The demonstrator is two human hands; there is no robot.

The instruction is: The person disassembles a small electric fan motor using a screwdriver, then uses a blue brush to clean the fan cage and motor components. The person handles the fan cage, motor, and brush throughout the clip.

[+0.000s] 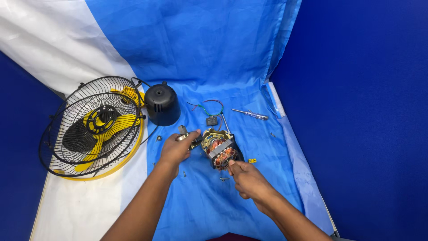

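Both hands are busy over a blue sheet (223, 67) spread across the worktop, with a white sheet (53, 40) lying to the left of it. Between the hands sits a bare fan motor (219, 149), its copper windings and steel laminations exposed, tilted on its side. The left hand (176, 149) has its fingers curled and pinched round a small metal part (187, 136) just beside the motor's left edge; what exactly that part is, I cannot make out. The right hand (247, 178) touches the motor's lower edge with thumb and forefinger pressed against it, the other fingers folded in.

The fan already lies well apart in pieces. The black wire grille (67, 116) with the yellow blade (107, 125) inside rests to the left, partly on the white sheet. The black motor cover (162, 105) stands behind the left hand. A small black capacitor (212, 120) with coloured wires (207, 106) lies just behind the motor, and a screwdriver (250, 114) lies further right. Loose screws (224, 179) are scattered near the hands, and a small yellow clip (252, 160) sits just right of the motor.

Judging by all this, the stripping-down looks largely done: grille, blade and cover are off, and only the motor itself is being worked on.
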